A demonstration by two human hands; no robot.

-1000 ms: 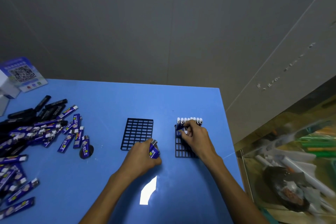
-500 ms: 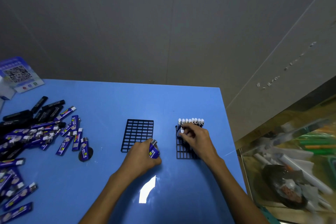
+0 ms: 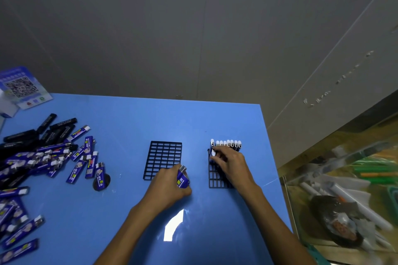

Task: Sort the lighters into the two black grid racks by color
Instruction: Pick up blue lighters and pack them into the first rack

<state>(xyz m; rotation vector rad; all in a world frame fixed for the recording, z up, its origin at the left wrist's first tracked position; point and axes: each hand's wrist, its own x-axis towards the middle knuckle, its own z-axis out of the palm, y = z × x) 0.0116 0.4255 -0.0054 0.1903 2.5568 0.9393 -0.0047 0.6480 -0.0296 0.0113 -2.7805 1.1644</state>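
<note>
The lighters are small, stiff plastic sticks, light enough to judge by how several fit in one fist, and their glossy printed sleeves look a little slippery, so a pinch across the flat sides near the capped top seems the surest hold, leaving the base free to drop into a cell. They come in two colours: blue ones with printed labels and white or metal tops, and plain black ones. Most lie loose in a pile [image 3: 43, 157] at the left of the blue table [image 3: 129, 118], blue over black, with more blue ones [image 3: 17, 232] scattered nearer the person. The left hand [image 3: 167, 187] is curled round a small bunch of blue lighters [image 3: 182, 178], tops up, resting on the table at the near right corner of the left rack [image 3: 163, 159], whose cells look unfilled. The right hand [image 3: 231, 162] lies over the right rack [image 3: 217, 178], its fingertips [image 3: 213, 158] pinching a blue lighter [image 3: 213, 152] that stands at the rack's far left, just in front of a full row of lighters [image 3: 227, 143] along the far edge; whether it is fully seated cannot be told. The racks look like thin, rigid, light grids, likely to slide if pushed sideways. A QR card [image 3: 20, 87] stands at the far left.
</note>
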